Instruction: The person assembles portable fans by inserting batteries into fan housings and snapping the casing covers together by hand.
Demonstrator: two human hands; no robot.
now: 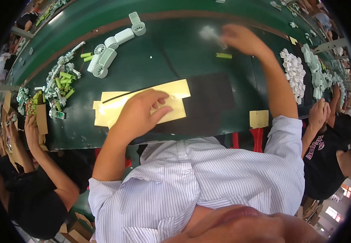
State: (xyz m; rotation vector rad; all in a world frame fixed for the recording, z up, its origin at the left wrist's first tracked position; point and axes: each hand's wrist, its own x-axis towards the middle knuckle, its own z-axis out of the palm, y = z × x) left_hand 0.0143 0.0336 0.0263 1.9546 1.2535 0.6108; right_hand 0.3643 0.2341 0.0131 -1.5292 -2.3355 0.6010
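Note:
My left hand (141, 111) rests over the yellow backing sheets (114, 107), its fingers curled and the thumb standing apart from them. A thin black strip (116, 97) lies along the upper sheet. Just right of these sheets is a flat black sheet (209, 95). Farther off to the right, my right hand (243, 39) is smeared by motion. At its fingertips is a pale, whitish small part (209, 33), too blurred to name more closely. A lime-green cylindrical battery cell (224, 55) lies on the green table below that hand.
Pale mint handheld fan bodies (104, 62) lie far left. Nearby is a pile of wired parts and green cells (64, 83). White plastic pieces (293, 75) and mint shells (315, 73) line the right side. A yellow square (259, 119) sits at the near edge. Co-workers sit on both sides.

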